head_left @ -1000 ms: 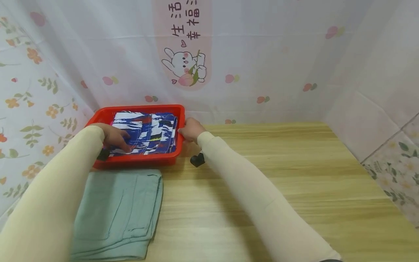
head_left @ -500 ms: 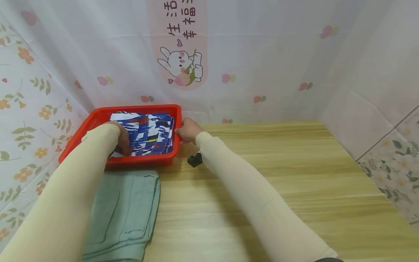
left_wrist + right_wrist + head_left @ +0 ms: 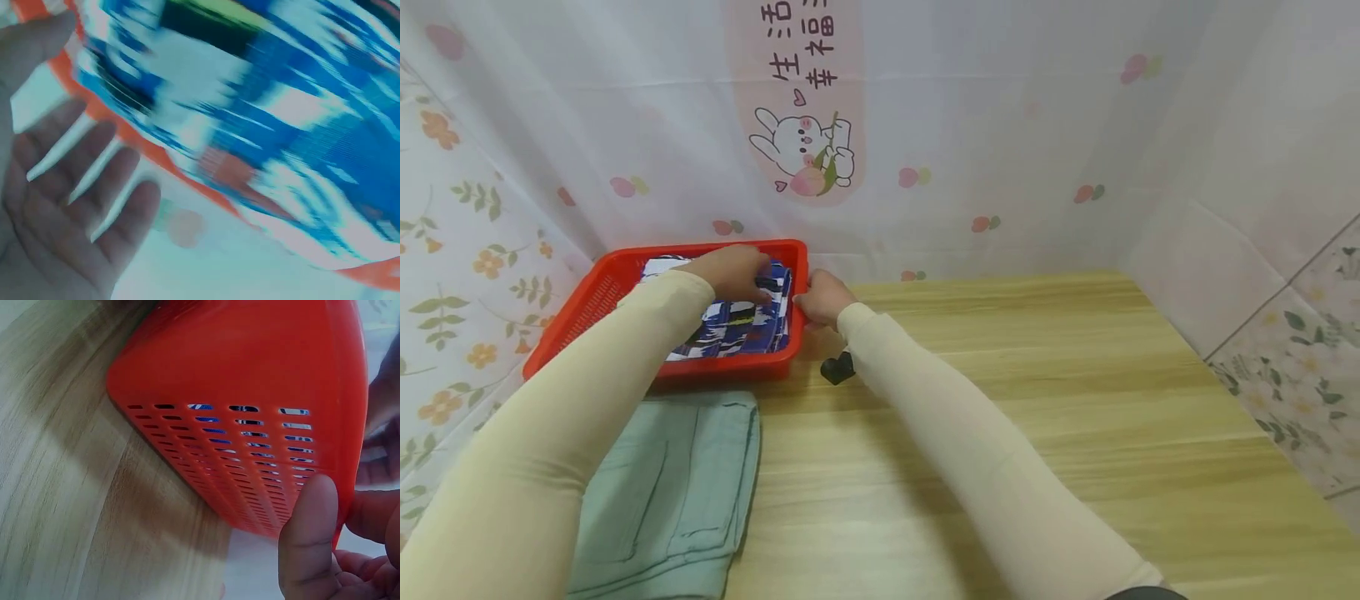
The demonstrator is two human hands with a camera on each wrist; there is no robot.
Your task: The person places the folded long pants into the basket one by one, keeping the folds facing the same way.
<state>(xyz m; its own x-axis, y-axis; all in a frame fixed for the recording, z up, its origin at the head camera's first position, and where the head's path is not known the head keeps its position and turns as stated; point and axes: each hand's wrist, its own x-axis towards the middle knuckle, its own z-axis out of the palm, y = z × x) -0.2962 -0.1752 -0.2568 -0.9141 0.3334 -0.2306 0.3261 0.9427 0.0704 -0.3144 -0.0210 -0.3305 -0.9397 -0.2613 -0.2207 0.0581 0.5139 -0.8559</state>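
A red plastic basket with slotted walls stands at the back left of the table. Inside lies a folded blue and white patterned garment, partly covered by my left hand. That hand hovers over its right half, and in the left wrist view the fingers are spread and extended beside the cloth, holding nothing. At the basket's right end, my right hand grips the rim. The right wrist view has its thumb on the outer slotted wall and the other fingers at the rim's edge.
A folded pale green garment lies in front of the basket, partly behind the left sleeve. A black heart-shaped piece shows near the right wrist. Printed curtains hang behind the wooden table.
My left hand has moved from the left front of the patterned garment to above its right part. The right hand keeps its grip on the rim. The view has shifted slightly right.
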